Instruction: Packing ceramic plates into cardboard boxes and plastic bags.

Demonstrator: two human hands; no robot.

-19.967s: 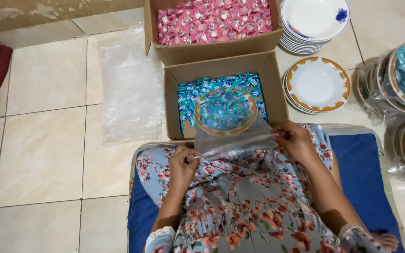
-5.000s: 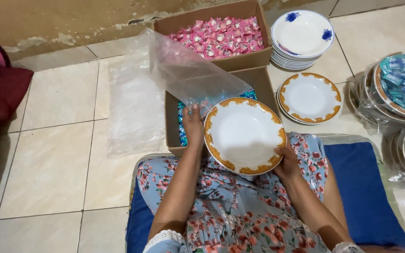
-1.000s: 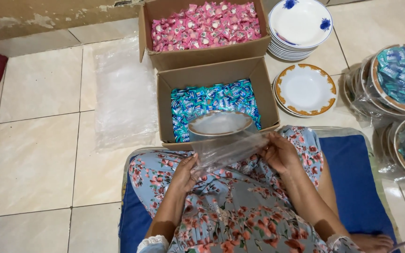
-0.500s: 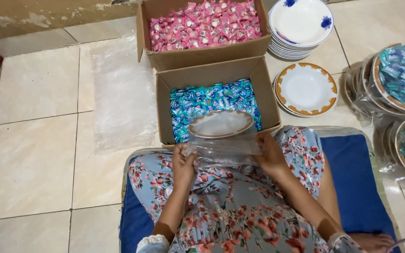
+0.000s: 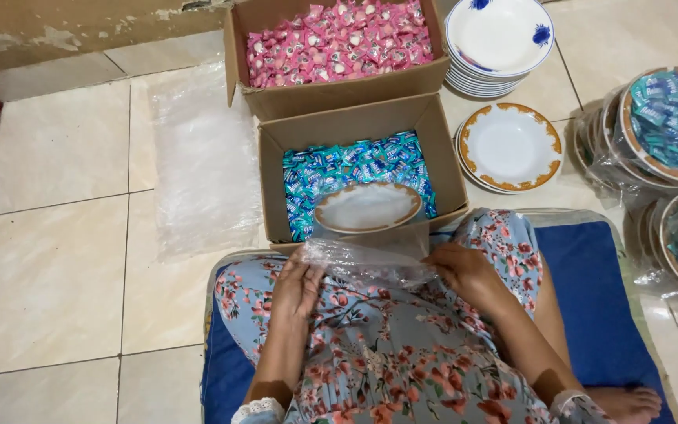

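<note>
Fingers (image 5: 301, 265) of the left hand (image 5: 296, 286) are pinching closed on the left end of a clear plastic bag (image 5: 370, 263), and the fingers of the right hand (image 5: 468, 271) are curling shut on its right end, so both hands are gripping the bag's bunched mouth between them above the person's lap. The bag is stretching away from the hands toward a cardboard box, and inside its far end a white plate with an orange-gold rim (image 5: 366, 206) is lying tilted, its far side resting over the sweets in that box. The lap is being covered by a floral dress (image 5: 402, 361), and the person is sitting on a blue mat (image 5: 590, 290) laid on the tiled floor (image 5: 49, 267).

Just beyond the hands, the nearer box (image 5: 359, 129) is standing open and holding blue-wrapped sweets (image 5: 331, 169). Touching its far wall, a second box (image 5: 339, 90) is holding pink-wrapped sweets (image 5: 339, 39). To the left of the boxes, a flat pile of clear bags (image 5: 205, 157) is lying on the floor. To the right of the nearer box, a short stack of orange-rimmed plates (image 5: 510, 147) is sitting on the tiles, and behind it a taller stack of white plates with blue flowers (image 5: 500, 39) is standing. At the far right, bagged plates filled with blue sweets (image 5: 661, 118) are leaning together.
</note>
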